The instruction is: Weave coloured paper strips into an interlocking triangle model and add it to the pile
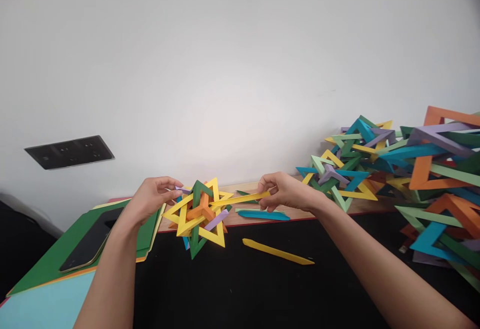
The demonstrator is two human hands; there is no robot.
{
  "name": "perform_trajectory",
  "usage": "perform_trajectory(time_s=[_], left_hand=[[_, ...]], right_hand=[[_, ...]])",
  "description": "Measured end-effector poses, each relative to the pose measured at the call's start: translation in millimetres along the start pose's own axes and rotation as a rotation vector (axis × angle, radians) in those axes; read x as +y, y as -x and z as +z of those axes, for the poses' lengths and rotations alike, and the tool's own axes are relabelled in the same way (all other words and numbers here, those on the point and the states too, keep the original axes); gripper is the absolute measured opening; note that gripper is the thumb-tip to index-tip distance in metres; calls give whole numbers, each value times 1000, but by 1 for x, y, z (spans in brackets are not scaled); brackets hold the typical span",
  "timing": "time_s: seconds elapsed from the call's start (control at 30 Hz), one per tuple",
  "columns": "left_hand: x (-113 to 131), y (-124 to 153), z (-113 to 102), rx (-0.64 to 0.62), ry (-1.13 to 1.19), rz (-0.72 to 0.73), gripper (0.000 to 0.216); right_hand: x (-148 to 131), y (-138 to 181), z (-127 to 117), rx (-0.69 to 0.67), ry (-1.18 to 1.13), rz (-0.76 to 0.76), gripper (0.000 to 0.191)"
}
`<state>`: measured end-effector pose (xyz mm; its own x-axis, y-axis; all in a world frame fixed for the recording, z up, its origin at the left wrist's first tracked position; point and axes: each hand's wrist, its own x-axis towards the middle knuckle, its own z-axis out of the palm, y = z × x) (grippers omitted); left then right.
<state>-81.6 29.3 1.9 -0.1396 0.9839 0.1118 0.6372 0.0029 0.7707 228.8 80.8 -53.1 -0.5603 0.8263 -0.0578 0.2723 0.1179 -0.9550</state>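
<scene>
A paper model of interlocked triangles (199,214), yellow, green, orange and purple, is held just above a black tabletop (232,289). My left hand (152,198) grips its left side with curled fingers. My right hand (284,190) pinches the end of a folded yellow paper strip (240,199) that reaches left into the model. A teal strip (263,215) and another yellow strip (277,252) lie loose on the table below my right hand.
Several finished multicoloured triangle models (405,169) are piled at the right. A stack of coloured paper sheets (52,264) with a dark phone (88,244) on top lies at the left. A white wall with a black socket plate (69,151) stands behind.
</scene>
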Motion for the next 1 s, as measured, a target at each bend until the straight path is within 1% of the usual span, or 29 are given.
perform_trajectory(time_s=[0.07, 0.23, 0.47, 0.6, 0.67, 0.77, 0.83, 0.9, 1.0], left_hand=[[-3, -1, -2, -11, -1, -1, 24], [-10, -5, -7, -50, -18, -20, 29], [-13, -4, -13, -32, -30, -36, 34], [-18, -2, -23, -94, -34, -28, 31], [-22, -2, -27, -130, -37, -28, 29], [-27, -3, -31, -144, -56, -27, 27], [-28, -4, -32, -145, -64, -33, 26], [-29, -5, -31, -141, -68, -41, 25], [-28, -5, -31, -120, -74, -52, 22]], right_hand=[[1, 0, 0, -51, -33, 28, 27], [-5, 2, 0, -68, -113, 44, 34], [-7, 2, 7, -103, -173, -43, 29], [-9, 4, 16, -97, -75, -101, 24], [-13, 8, 23, -107, -8, -99, 20], [-21, 14, 35, -117, 29, -78, 11], [-24, 17, 39, -117, 58, -94, 7], [-25, 18, 39, -121, 95, -115, 6], [-25, 18, 28, -120, 90, -124, 6]])
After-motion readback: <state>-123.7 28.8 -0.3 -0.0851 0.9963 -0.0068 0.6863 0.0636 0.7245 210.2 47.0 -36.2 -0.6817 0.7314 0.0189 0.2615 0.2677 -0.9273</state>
